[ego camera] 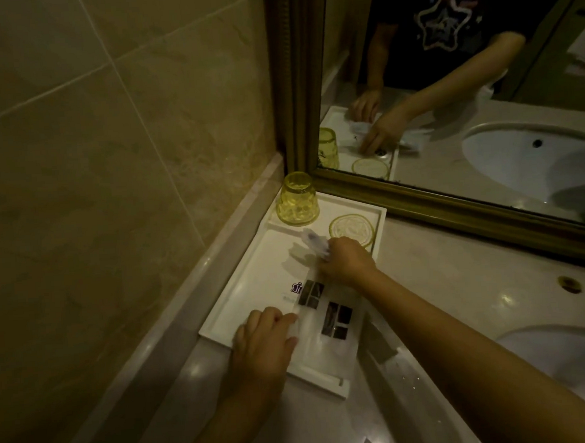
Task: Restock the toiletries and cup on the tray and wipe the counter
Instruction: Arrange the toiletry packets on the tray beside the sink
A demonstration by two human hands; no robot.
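1. 2 hands work over the white tray [240, 294], which sits on the counter [459, 279] in the corner between the tiled wall and the mirror [446, 75].
2. Right hand [346, 259]: fingers closed on a small clear-wrapped toiletry packet [311, 242], at the tray's far half, just beside the round coaster [351, 228].
3. Left hand [264, 343]: fingers curled and pressed down on the near end of 2 flat sachets [327, 316] with dark label squares; whether it pinches or merely pins them cannot be told.
4. Sachet long axis: runs from the tray's near edge toward the far end, roughly along the tray's length, so the sachets lie between the 2 hands.
5. Nearer hand: the left, already touching the sachets; the right is beyond their far end.
6. Yellow cup [296, 200]: inverted in the tray's far corner, apart from both hands.
7. Judgement: aligning the sachets likely calls for sliding along that axis; wiping appears not yet begun.
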